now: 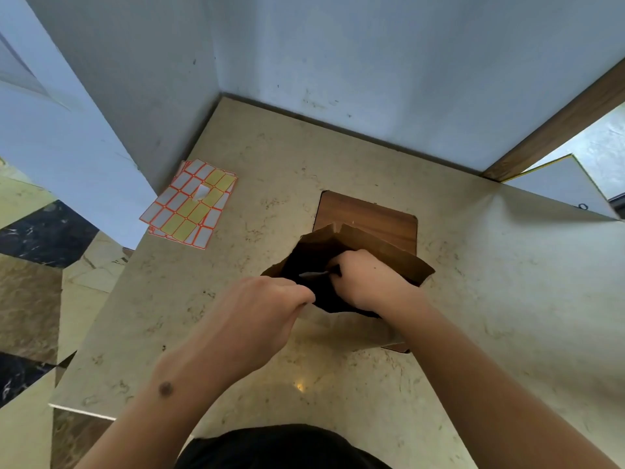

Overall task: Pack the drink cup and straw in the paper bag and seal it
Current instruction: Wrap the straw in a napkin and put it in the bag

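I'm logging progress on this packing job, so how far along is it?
Done: the paper bag stands open on the counter. In hand: the left hand holds its near rim; the right hand lowers a thin straw-like stick inside. The cup isn't visible. Left: sealing, probably with the label sheets.

A single wide-angle head camera is looking steeply down and forward from above the person's own body, whose dark top is filling the bottom edge. Both forearms are reaching away from the lens, so the left hand (260, 309) and right hand (368, 282) are sitting near mid-frame, close to the camera. Beyond the fingertips, the marble counter (473, 299) is running up to a wall corner; out to the left of the fingers, label sheets (189, 204) are lying. Straight lines are bowing toward the frame's edges.
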